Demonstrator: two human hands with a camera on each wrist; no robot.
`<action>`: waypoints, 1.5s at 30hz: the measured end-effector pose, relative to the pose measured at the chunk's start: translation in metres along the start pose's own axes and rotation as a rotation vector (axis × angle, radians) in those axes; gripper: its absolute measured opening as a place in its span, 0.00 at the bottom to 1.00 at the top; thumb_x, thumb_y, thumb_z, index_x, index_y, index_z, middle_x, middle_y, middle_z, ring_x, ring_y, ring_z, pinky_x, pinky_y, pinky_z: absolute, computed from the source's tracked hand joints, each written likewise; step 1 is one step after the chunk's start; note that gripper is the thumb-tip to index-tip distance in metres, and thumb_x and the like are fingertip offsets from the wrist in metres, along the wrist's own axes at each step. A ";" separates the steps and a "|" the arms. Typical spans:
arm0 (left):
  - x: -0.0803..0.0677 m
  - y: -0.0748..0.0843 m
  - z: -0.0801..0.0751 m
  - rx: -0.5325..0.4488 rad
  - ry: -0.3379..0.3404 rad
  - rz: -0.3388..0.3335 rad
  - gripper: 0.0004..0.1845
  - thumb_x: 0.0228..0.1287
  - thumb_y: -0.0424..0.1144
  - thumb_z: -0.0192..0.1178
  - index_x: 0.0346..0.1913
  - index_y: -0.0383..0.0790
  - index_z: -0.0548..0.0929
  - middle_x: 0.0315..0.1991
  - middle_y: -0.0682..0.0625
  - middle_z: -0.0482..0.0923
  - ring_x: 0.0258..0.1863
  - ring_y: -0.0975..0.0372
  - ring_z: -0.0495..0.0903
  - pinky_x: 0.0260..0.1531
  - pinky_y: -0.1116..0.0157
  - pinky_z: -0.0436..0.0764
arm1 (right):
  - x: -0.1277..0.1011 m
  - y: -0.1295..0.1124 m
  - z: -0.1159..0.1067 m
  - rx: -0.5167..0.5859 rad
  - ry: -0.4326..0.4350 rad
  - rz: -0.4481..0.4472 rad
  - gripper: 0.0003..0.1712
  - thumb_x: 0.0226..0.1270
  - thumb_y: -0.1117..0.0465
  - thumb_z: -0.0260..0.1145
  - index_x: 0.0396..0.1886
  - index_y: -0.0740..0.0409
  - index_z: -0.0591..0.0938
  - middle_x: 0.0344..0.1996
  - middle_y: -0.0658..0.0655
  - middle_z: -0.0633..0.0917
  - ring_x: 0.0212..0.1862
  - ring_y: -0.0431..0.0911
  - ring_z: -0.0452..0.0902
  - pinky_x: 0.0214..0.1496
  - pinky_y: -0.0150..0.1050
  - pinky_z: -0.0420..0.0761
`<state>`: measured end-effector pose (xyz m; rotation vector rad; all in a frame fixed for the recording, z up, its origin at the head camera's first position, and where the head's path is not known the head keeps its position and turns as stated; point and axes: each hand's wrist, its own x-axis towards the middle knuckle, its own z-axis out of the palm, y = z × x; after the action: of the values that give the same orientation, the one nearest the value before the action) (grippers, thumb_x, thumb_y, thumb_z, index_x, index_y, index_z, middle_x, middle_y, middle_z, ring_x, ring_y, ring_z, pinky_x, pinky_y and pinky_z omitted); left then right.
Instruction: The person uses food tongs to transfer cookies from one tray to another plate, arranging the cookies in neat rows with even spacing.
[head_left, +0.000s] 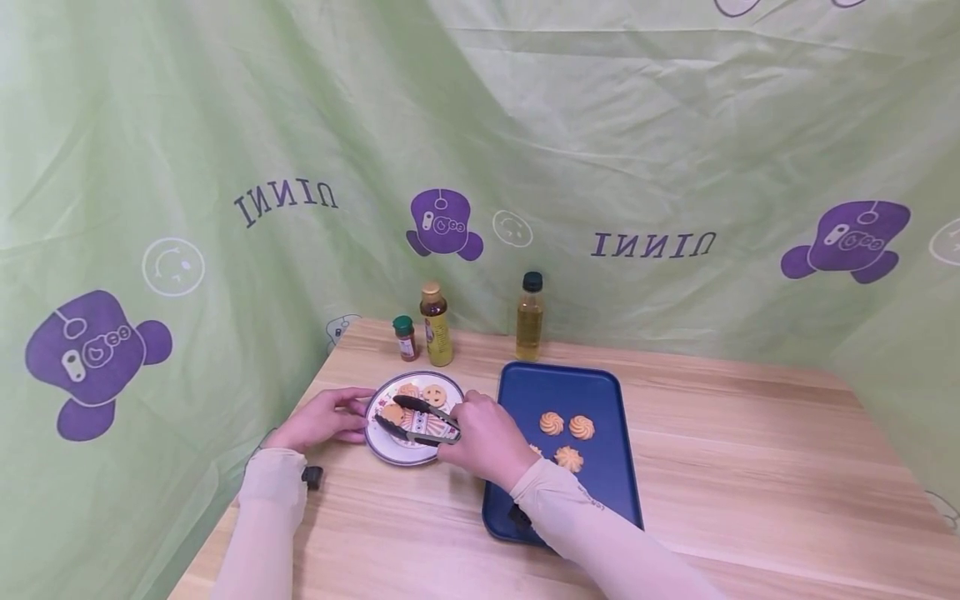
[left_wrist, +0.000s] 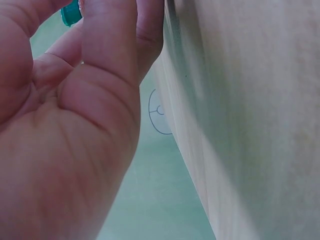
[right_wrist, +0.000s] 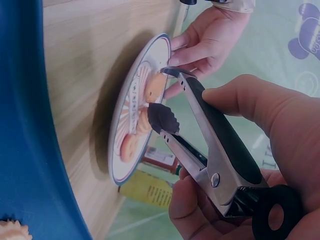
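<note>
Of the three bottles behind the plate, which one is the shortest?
The small bottle with the green cap, leftmost in the row; the two bottles to its right stand clearly taller.

Both arms are covered in snug, pale cream sleeves that run all the way down to the wrists, a thin stretchy-looking fabric with soft wrinkles along the forearms. The left hand (head_left: 324, 419) and right hand (head_left: 486, 439) are bare, no gloves or rings that I can spot. Each wrist carries a small black gadget: one sits under the left sleeve cuff, the other peeks out beneath the right sleeve. The right sleeve has a tiny line of dark lettering near its cuff, I think, but it's too small to read.
</note>
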<state>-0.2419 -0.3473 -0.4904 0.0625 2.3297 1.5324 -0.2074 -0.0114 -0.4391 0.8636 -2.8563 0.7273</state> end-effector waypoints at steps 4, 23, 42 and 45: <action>0.001 -0.002 0.000 -0.008 -0.003 0.001 0.36 0.75 0.21 0.63 0.83 0.24 0.67 0.57 0.33 0.77 0.43 0.59 0.92 0.49 0.61 0.98 | 0.000 0.001 0.002 -0.004 0.000 0.007 0.18 0.57 0.52 0.84 0.40 0.60 0.93 0.35 0.52 0.82 0.34 0.43 0.74 0.32 0.34 0.76; 0.000 -0.001 0.001 0.006 -0.001 -0.015 0.36 0.76 0.22 0.64 0.84 0.25 0.66 0.59 0.32 0.77 0.43 0.59 0.92 0.49 0.61 0.98 | -0.032 0.015 -0.011 0.039 0.044 0.025 0.19 0.55 0.52 0.83 0.41 0.60 0.93 0.32 0.51 0.81 0.34 0.44 0.73 0.32 0.35 0.76; -0.001 -0.001 0.000 0.041 0.013 -0.031 0.37 0.78 0.26 0.66 0.85 0.28 0.66 0.61 0.31 0.78 0.45 0.59 0.92 0.50 0.61 0.98 | -0.090 0.055 -0.052 0.114 0.081 0.235 0.24 0.53 0.53 0.84 0.48 0.59 0.94 0.36 0.49 0.84 0.36 0.42 0.74 0.34 0.35 0.77; 0.001 -0.001 0.000 0.040 0.015 -0.038 0.36 0.78 0.26 0.66 0.84 0.29 0.68 0.60 0.33 0.78 0.44 0.59 0.92 0.50 0.61 0.98 | -0.102 0.065 -0.059 0.089 0.096 0.257 0.26 0.53 0.51 0.85 0.51 0.59 0.94 0.38 0.50 0.85 0.36 0.42 0.74 0.34 0.35 0.76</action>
<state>-0.2426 -0.3481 -0.4916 0.0168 2.3595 1.4733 -0.1612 0.1148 -0.4339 0.4588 -2.8969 0.9011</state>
